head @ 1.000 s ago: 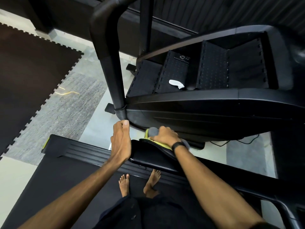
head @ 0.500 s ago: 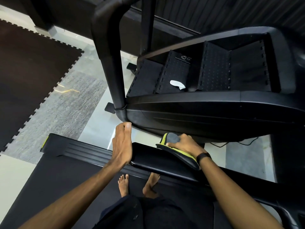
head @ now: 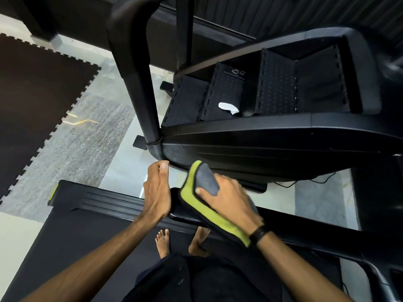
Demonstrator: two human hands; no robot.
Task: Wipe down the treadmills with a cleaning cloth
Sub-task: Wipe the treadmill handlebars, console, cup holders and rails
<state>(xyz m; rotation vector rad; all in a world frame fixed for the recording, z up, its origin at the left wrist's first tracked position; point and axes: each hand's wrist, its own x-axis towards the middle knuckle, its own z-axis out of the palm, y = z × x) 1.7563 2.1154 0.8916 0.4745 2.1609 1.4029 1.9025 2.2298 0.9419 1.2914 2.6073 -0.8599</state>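
Note:
I stand barefoot on a black treadmill [head: 72, 232] and look down over its glossy black handlebar [head: 185, 216]. My right hand [head: 229, 199] lies flat on a grey cleaning cloth with a yellow-green edge [head: 196, 205] and presses it onto the bar, fingers spread toward the left. My left hand [head: 156, 192] rests on the bar's left end, fingers loosely curled over its far edge, just left of the cloth. The cloth's far tip lifts up near the big black machine in front.
A large black stair-climber machine [head: 261, 144] fills the front, with its upright post [head: 139, 83] close above my left hand. A white scrap [head: 227, 107] lies on one of its steps. Dark foam floor mat [head: 32, 101] at the left; cables [head: 305, 182] on the pale floor at the right.
My right hand has slid the cloth back to the left along the bar, toward my left hand, after going right half a second ago. My left hand stayed on the bar's end.

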